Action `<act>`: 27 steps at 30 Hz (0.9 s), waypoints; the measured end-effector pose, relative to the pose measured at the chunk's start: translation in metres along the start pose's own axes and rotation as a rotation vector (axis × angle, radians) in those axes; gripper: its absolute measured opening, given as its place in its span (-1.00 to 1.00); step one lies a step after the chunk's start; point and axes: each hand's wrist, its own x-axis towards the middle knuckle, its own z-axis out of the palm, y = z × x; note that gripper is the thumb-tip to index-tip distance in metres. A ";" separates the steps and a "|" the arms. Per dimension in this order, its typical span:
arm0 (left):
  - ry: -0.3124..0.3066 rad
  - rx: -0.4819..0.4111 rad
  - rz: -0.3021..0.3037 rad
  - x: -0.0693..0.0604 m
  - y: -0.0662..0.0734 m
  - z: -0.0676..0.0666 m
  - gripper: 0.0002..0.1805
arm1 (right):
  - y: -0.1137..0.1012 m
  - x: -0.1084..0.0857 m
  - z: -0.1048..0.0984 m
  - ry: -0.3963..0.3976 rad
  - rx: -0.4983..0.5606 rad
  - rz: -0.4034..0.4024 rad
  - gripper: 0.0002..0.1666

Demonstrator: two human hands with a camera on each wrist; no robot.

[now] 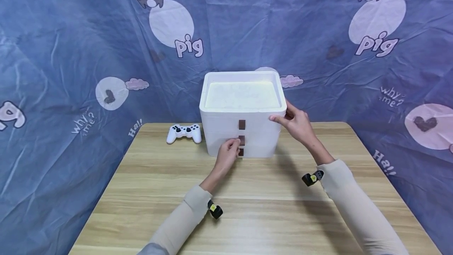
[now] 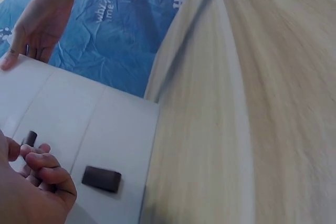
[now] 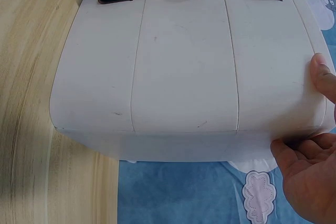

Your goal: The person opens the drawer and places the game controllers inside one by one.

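At the far left, a blue cloth (image 1: 53, 70) printed with pigs, hearts and lettering is seen hung behind and around the wood-grained worktop (image 1: 141, 192). Near the worktop's back edge, a white game controller (image 1: 184, 133) is laid just beside the left side of a white drawer unit (image 1: 220, 127). The unit is stood upright at the back of the worktop, its top recessed within a raised rim, and its front is divided by two seams into three tiers, each fitted with a dark brown tab. By the left hand (image 1: 226, 156), reached in from the front with a small camera (image 1: 214, 209) worn at its cuff, the middle tab (image 1: 242, 140) is pinched between thumb and curled fingers. The bottom tab (image 1: 241, 152) is partly hidden in the head view by that hand, while the top tab (image 1: 242, 124) is left untouched. No gap can be made out along the seams. At the right, the unit's upper corner is gripped by the right hand (image 1: 296, 124), its thumb laid on the front face and its fingers bent against the side. Another small camera (image 1: 310, 178) is worn at the pale right sleeve (image 1: 354, 200).
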 end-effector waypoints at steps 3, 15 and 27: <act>0.017 0.029 0.012 -0.002 -0.008 -0.004 -0.61 | -0.001 -0.001 -0.001 0.002 -0.003 0.004 0.05; 0.075 0.195 -0.076 -0.019 -0.031 0.004 -0.66 | -0.002 -0.003 -0.003 -0.008 0.003 0.043 0.07; 0.064 0.018 -0.197 -0.017 -0.037 0.013 -0.67 | -0.003 -0.002 0.000 -0.005 0.031 0.042 0.05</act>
